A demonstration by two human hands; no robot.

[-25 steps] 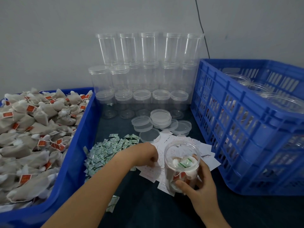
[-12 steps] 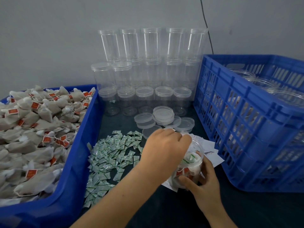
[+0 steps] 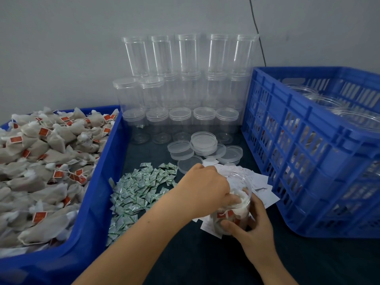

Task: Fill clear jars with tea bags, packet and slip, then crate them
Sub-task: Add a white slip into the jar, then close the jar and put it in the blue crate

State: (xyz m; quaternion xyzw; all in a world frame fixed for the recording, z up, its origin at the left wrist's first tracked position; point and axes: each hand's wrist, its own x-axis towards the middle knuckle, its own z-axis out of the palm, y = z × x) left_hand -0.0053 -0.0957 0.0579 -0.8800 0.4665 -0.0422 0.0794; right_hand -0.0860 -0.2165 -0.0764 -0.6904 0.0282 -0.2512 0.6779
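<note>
Plainly the step in hand is tucking the paper slip into the jar, and it is best done gently: the slip should go down flat against the wall or over the tea bags without creasing, while the other hand keeps the jar from tipping. On the right stands the blue crate (image 3: 292,153), already holding capped jars, near the work but not touching it; on the left the blue bin (image 3: 96,182) is heaped with tea bags (image 3: 47,153). Against the wall rises a stack of empty jars (image 3: 185,89), with loose lids (image 3: 203,140) in front, a heap of green packets (image 3: 139,192) and a scatter of white slips (image 3: 261,182) on the dark table. The open jar (image 3: 236,202) stands on those slips, between the hands. The right hand (image 3: 250,229) curls round its lower wall from the near side. The left hand (image 3: 205,188) reaches over the rim, its fingertips inside the mouth and bunched on white paper; whether they pinch it or merely press it down I cannot tell.
</note>
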